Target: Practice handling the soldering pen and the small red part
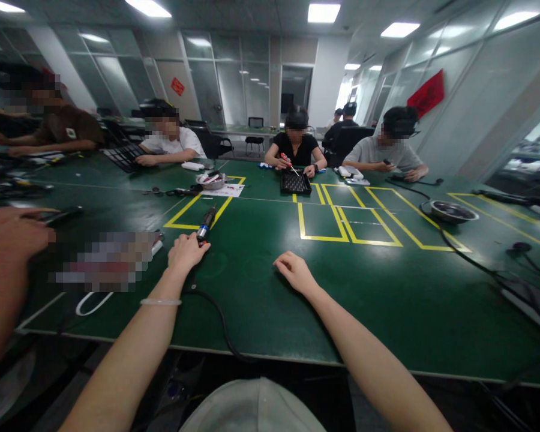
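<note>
My left hand point(185, 255) is closed around the rear end of an electric screwdriver point(206, 224) with a dark body and a blue band. Its tip points away from me, over a yellow-taped rectangle. A black cable point(218, 309) comes out from under that wrist and drops over the near table edge. To the right, my right hand point(296, 271) rests on the green table point(256, 324) with its fingers curled in and nothing visible in them. Left of my left hand lies a blurred flat item point(110, 258) with a white strap point(92, 303).
A metal bowl point(211, 179) stands on paper ahead, another bowl point(453, 212) at right. Yellow tape point(324, 238) outlines rectangles. Opposite, a person holds a red-handled screwdriver point(287, 159) over a black tray point(296, 182). A co-worker's hands point(18, 234) are close on my left.
</note>
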The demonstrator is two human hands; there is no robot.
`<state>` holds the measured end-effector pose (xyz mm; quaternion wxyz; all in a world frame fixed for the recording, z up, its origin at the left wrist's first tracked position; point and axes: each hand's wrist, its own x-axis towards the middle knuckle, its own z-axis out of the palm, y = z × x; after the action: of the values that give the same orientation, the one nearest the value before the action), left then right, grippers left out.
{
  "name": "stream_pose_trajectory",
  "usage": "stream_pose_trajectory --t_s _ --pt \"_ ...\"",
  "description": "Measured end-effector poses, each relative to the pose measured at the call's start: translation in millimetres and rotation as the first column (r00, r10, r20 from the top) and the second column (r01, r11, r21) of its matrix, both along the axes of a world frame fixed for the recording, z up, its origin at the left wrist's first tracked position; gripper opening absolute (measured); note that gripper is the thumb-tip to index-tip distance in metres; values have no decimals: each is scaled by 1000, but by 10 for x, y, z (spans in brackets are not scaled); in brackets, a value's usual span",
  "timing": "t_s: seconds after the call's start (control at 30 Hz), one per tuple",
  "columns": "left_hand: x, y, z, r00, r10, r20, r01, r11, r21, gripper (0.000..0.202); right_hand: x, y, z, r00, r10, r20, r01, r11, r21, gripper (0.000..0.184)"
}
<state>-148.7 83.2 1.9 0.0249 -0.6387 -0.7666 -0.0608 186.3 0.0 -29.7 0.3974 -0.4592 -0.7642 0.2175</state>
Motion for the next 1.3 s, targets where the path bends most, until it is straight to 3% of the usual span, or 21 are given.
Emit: stream_pose_trajectory --t_s 0.2,0.33,0.43,0.53,0.6,0.67,0.73,0.8,0.93,1.07,1.17,1.3 --pt "-2 -66 -8 991 -6 -137 34 979 202 53 -1 15 -24 1000 5 8 -5 1000 5 16" --pt "16 -90 -20 985 -45 -167 84 969 232 34 2 16 -18 1000 7 11 -7 1000 3 16" --pt "26 -94 0 992 -79 -97 105 951 291 29 1 16 -7 1000 14 18 -14 1000 -2 17" --pt "169 -123 48 968 -210 135 147 917 371 31 -2 18 -7 1000 5 6 -5 1000 -1 16" --pt "379 -169 78 854 -357 378 212 903 374 35 -4 27 -19 999 1 -43 -2 1000 -13 15" --pt "657 -231 94 659 -478 580 323 877 355 42 -7 44 -38 991 3 -130 -12 997 -70 17" --pt "957 -298 94 506 -534 677 419 839 348 46 -11 67 -59 968 6 -251 -50 984 -171 19" --pt "1229 -357 79 406 -543 735 506 803 314 48 -17 91 -72 919 11 -394 -127 954 -270 24" --pt "1571 -433 21 318 -546 775 615 741 270 49 -28 111 -59 789 2 -615 -287 886 -365 38" --pt "1659 -485 -30 342 -630 698 675 681 283 45 -31 93 -32 749 -13 -663 -339 851 -401 42" --pt "1648 -506 -62 294 -592 750 670 688 280 46 -30 84 -24 735 -15 -678 -351 847 -399 42" --pt "1631 -499 -120 132 -478 868 567 755 329 45 -24 86 -24 712 -35 -702 -359 841 -405 41"
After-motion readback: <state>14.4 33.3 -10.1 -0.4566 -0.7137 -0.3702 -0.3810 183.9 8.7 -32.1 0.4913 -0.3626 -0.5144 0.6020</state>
